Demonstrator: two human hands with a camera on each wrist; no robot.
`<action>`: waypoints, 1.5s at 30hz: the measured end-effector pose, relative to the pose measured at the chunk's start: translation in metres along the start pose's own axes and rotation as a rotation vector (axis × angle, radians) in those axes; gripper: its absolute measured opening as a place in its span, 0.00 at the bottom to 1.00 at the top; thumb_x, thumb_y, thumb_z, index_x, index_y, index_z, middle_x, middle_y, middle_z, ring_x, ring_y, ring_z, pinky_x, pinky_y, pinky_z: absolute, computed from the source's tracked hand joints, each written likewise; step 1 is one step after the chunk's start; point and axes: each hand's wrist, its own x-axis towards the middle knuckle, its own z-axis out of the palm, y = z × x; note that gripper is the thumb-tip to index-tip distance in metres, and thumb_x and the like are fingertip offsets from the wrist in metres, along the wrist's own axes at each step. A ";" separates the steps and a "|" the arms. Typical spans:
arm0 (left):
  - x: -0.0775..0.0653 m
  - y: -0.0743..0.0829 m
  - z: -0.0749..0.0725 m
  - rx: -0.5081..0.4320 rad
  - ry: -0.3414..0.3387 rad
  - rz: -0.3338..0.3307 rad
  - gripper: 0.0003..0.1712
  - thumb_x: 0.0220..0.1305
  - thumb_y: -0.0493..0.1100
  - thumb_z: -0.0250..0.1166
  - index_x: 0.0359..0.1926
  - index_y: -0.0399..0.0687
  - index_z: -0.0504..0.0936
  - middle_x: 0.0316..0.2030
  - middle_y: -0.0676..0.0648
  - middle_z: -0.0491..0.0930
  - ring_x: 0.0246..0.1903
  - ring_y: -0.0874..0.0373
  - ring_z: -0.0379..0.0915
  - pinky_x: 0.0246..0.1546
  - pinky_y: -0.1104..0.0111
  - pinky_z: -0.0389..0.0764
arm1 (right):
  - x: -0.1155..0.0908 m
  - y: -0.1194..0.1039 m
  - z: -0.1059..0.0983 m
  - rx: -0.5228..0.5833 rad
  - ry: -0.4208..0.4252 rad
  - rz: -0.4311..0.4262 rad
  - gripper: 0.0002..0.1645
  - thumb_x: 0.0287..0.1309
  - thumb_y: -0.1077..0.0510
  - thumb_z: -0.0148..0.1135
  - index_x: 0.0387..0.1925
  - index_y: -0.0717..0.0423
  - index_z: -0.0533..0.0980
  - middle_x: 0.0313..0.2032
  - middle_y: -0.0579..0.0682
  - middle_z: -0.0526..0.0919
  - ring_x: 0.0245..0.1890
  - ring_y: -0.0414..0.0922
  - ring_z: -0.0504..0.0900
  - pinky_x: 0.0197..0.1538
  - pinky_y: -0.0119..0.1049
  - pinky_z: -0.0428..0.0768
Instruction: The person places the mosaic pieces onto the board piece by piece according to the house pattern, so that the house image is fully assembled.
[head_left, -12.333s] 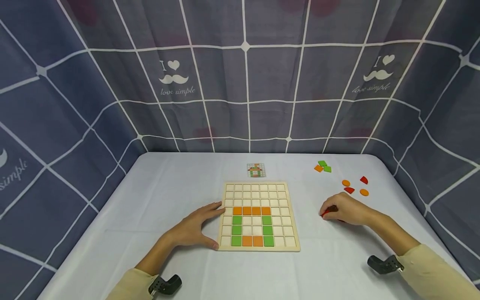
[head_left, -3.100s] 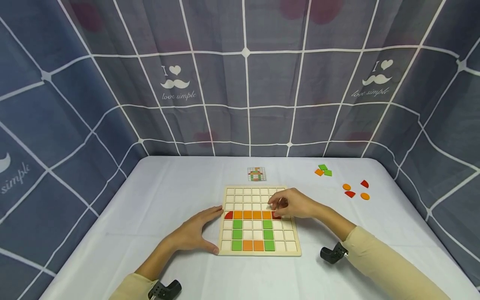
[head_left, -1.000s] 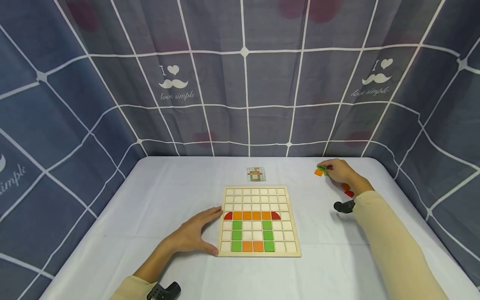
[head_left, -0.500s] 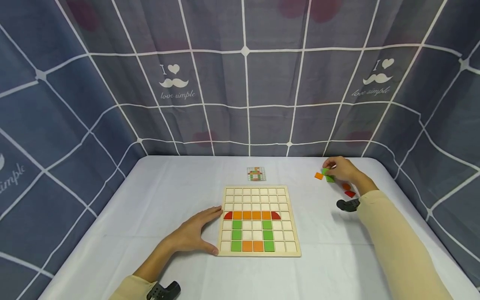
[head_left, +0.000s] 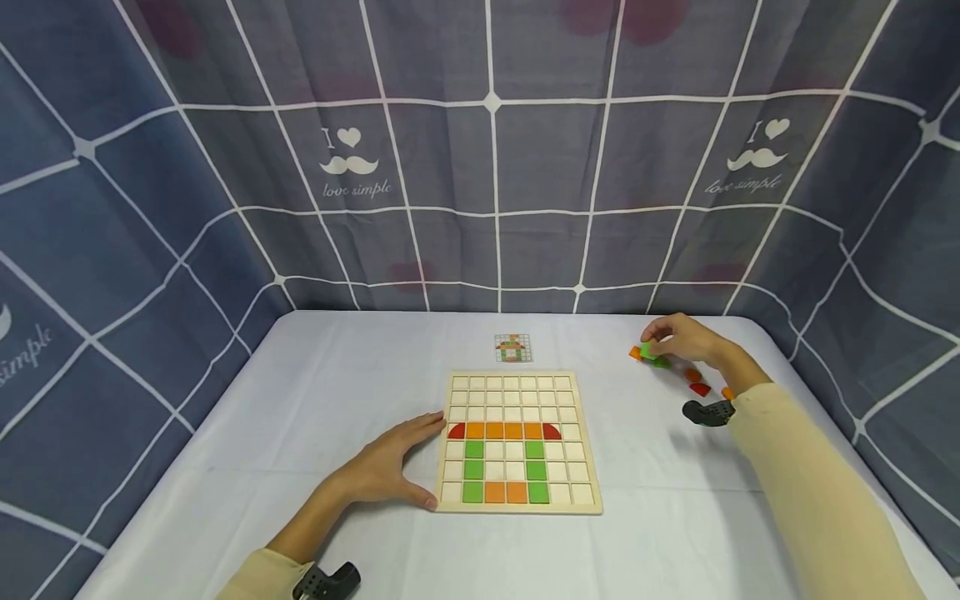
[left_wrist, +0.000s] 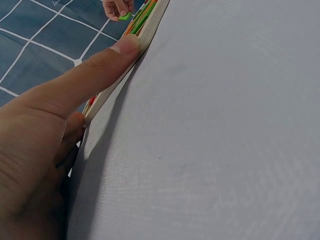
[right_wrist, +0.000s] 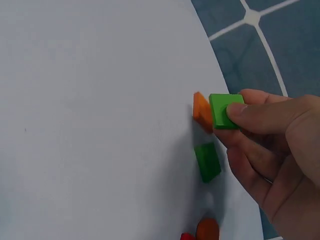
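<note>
Table (head_left: 300, 417): one board (head_left: 555, 471) lay there, bearing six green squares (head_left: 473, 470), six orange squares (head_left: 493, 431), two red tiles (head_left: 551, 432)!
Left hand (head_left: 382, 467): fingers spread, it touched the board's left edge.
Right hand (head_left: 686, 340): pinched one green tile (right_wrist: 219, 112), right of the board!
Card (head_left: 513, 348): one lay beyond the board.

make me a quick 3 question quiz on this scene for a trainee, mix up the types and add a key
1. True or false: the left grip touches the edge of the wooden board.

2. Which colour of tile does the right grip pinch?
A) orange
B) green
C) red

3. Fill in the number: the row of four orange squares on the board has ____ red rounded pieces at its ends.

Key: 1 true; 2 B, a green square; 3 two, one at each end.
</note>
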 end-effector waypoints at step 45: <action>-0.001 0.000 0.000 -0.006 -0.002 0.007 0.70 0.40 0.72 0.81 0.79 0.48 0.63 0.79 0.53 0.56 0.77 0.43 0.49 0.72 0.40 0.55 | 0.014 -0.107 0.115 0.078 -0.179 -0.336 0.03 0.63 0.63 0.71 0.38 0.55 0.84 0.33 0.45 0.84 0.38 0.46 0.82 0.44 0.39 0.82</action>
